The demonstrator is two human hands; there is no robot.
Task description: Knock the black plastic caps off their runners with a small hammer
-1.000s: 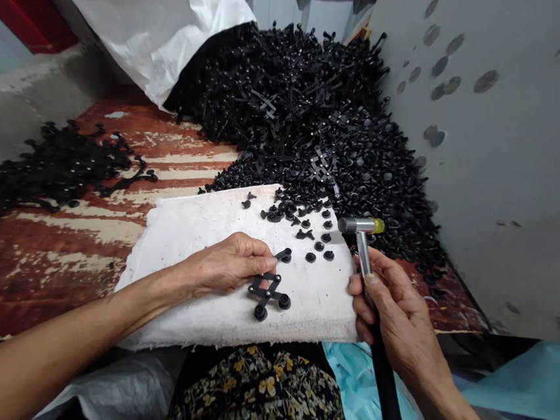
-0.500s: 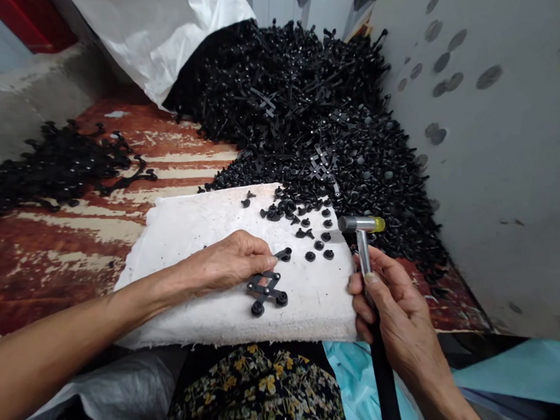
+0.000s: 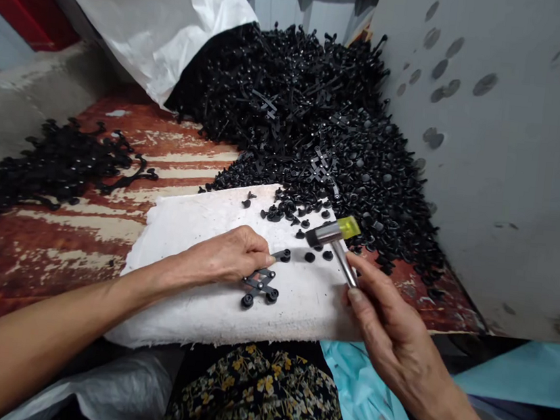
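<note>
Pinched in my left hand (image 3: 236,253) is a black folding linkage (image 3: 261,285) of crossed flat bars with silvery rivets and round knobs at its ends. It rests over a white padded cloth (image 3: 192,300). My right hand (image 3: 388,319) is wrapped round a small mallet (image 3: 333,233) with a metal head, one black face and one yellow face. The mallet's head is raised above the cloth, to the right of the linkage, and hides part of some loose black knobs (image 3: 310,257). Most of the mallet's grip is hidden by my right hand.
Behind the cloth rises a large heap of black parts (image 3: 291,99), beside a white sack (image 3: 159,20). A smaller pile of black linkages (image 3: 51,168) lies at left on the worn red board (image 3: 176,154). A grey panel (image 3: 502,165) stands upright at right.
My right hand has swung the mallet's head left and tilted it over the cloth. My left hand and the linkage have shifted slightly to the left.
</note>
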